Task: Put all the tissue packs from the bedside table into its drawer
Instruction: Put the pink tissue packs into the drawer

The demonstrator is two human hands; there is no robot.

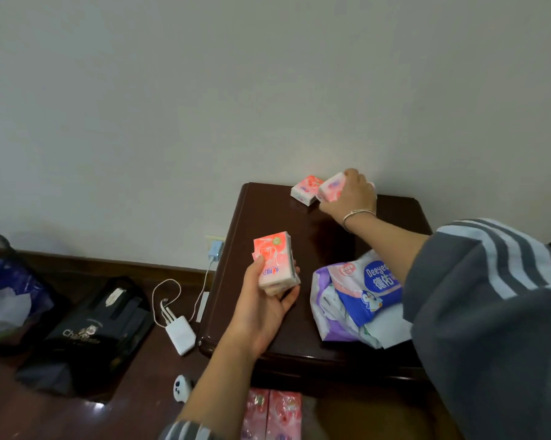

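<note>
Dark bedside table (pixel 268 223), drawer (pixel 363 420) open below it, both hands on tissue packs.
Left hand (pixel 261 303) has its fingers curled round a stack of pink packs (pixel 275 265) above the table's front. Right hand (pixel 352 195) is clamped on another pack (pixel 331 187) at the back edge, right beside a last loose pack (pixel 306 189). Two packs (pixel 272 414) lie in the drawer.

Dim, soft indoor light, wide-angle edge distortion, slight blur
</note>
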